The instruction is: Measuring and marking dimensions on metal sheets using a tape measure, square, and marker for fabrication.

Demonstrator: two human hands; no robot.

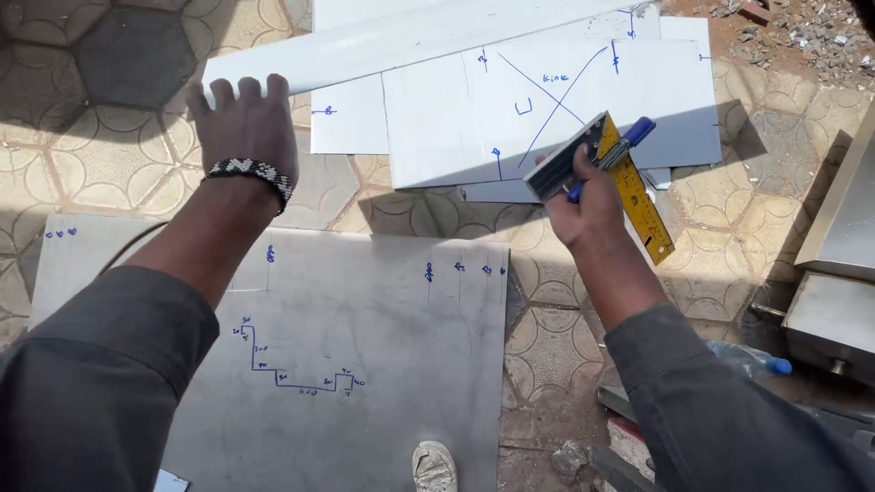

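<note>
Grey sleeves frame the bottom of the view, and between them lies a dull metal sheet (365, 364) flat on the patterned paving (109, 173), marked in blue with a stepped profile near its middle and short ticks along its far edge. A pale shoe toe (434, 466) rests at its near edge.

Beyond that far edge, the left hand (244, 128), a beaded band at its wrist, reaches to a long white folded strip (383, 41) that lies slantwise over a stack of white sheets (565, 109); its fingers curl over the strip's near end, though how firmly they grip cannot be told. The right hand (583, 200) is closed around a try square (629, 178) with a yellow blade, and a blue marker (615, 153) is pinched in the same fist, held above the near right corner of the white stack.

By my judgement the work is at the marking-out stage: tools are in hand, and the strip is being taken up or shifted. A next move would call for seating the square's stock against a true edge with a steady left hand.

A plastic bottle (747, 360) and steel boxes (838, 273) sit by the right edge of the paving.
</note>
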